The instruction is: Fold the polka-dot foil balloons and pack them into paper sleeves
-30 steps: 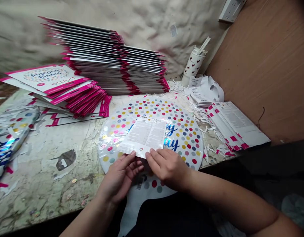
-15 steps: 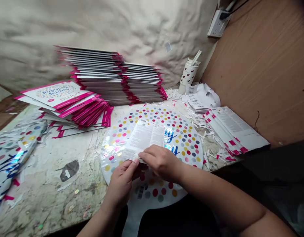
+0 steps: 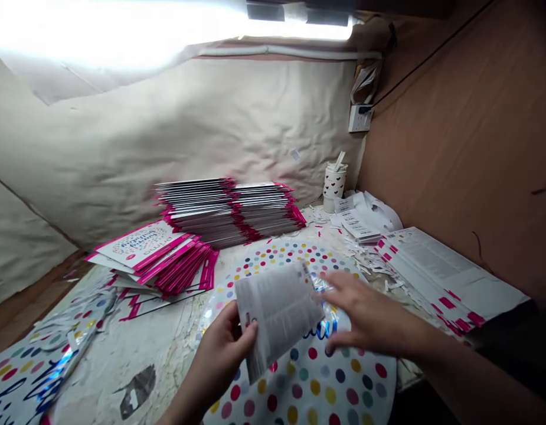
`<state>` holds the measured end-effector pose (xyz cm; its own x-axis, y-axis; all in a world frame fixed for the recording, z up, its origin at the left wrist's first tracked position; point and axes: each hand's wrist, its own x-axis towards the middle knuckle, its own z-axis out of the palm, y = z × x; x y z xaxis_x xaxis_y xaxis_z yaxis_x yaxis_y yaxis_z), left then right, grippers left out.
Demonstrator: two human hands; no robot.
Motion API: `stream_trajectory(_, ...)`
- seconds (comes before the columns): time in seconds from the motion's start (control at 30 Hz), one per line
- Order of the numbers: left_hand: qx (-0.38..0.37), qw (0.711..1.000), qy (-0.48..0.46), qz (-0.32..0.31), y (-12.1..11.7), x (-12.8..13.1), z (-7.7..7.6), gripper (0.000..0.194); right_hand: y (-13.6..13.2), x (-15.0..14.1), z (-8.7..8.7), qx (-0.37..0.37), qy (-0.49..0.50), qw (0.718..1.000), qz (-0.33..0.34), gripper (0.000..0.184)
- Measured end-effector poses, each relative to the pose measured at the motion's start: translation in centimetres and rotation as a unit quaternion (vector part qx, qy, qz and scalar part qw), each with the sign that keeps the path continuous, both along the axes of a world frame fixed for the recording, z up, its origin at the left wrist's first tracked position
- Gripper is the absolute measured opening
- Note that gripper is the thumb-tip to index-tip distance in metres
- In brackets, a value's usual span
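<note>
Item: printed leaflet (image 3: pixel 279 316), a folded white sheet of small text, slightly curved, tilted, and raised above the balloon with a barcode-like mark along its upper edge.

Left hand (image 3: pixel 224 348): closed around the leaflet's lower left edge, with the thumb on its face and the fingers behind it; it has firm hold of the sheet.

Right hand (image 3: pixel 372 313): open, fingers spread and palm down, holding nothing; its fingertips (image 3: pixel 326 280) are just beside the leaflet's right edge, above the balloon.

Beneath: round foil balloon (image 3: pixel 314 378), lying flat, with multicoloured polka dots and blue script lettering (image 3: pixel 323 329); part of the script is hidden by the leaflet.

Support: worn, stained workbench (image 3: pixel 162 348), under the balloon and everything below.

At 11 o'clock from the leaflet: tall stack of pink-edged cards (image 3: pixel 231 212), lying flat in two overlapping piles.

At 10 o'clock: fanned pile of pink-edged balloon packets (image 3: pixel 153 260), beside the tall stack.

At 8 o'clock: more dotted foil balloons (image 3: pixel 46 369), overlapping near the bench edge.

At 2 o'clock: strip of barcode labels (image 3: pixel 356 224), curling on the bench.

At 3 o'clock: stack of printed sheets with pink tabs (image 3: pixel 445 277), near the bench's right edge.

At 1 o'clock: white cup with red hearts (image 3: pixel 333 183), upright against the wall, below a wall socket (image 3: pixel 360 118).

Scattered: white and pink paper trimmings (image 3: pixel 365 260), right of the balloon.
</note>
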<state>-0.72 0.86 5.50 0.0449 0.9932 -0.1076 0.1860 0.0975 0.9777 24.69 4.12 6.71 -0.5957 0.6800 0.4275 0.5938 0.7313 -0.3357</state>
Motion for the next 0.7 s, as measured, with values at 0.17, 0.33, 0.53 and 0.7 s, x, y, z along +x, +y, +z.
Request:
stream_trajectory(0.17, 0.203, 0.971, 0.119, -0.035, 1.9, 2.5, 5.0, 0.015, 3.1, 0.3, 1.5, -0.18, 0.275, 0.943, 0.056, 0.034)
stream_trajectory(0.33, 0.23, 0.971, -0.069, -0.016, 4.2, 4.9, 5.9, 0.051, 4.9, 0.8, -0.4, -0.25, 0.616, 0.747, 0.018, 0.023)
stream_trajectory(0.53, 0.47, 0.841, 0.269, -0.021, 13.4, 6.2, 7.4, 0.035, 6.0, 4.0, -2.4, -0.248, 0.656, 0.706, -0.101, 0.037)
stream_trajectory(0.7, 0.428, 0.766, 0.476, -0.057, 24.3, 4.5, 8.6, 0.043, 4.6, 4.6, -4.9, -0.312, 0.505, 0.792, -0.143, 0.035)
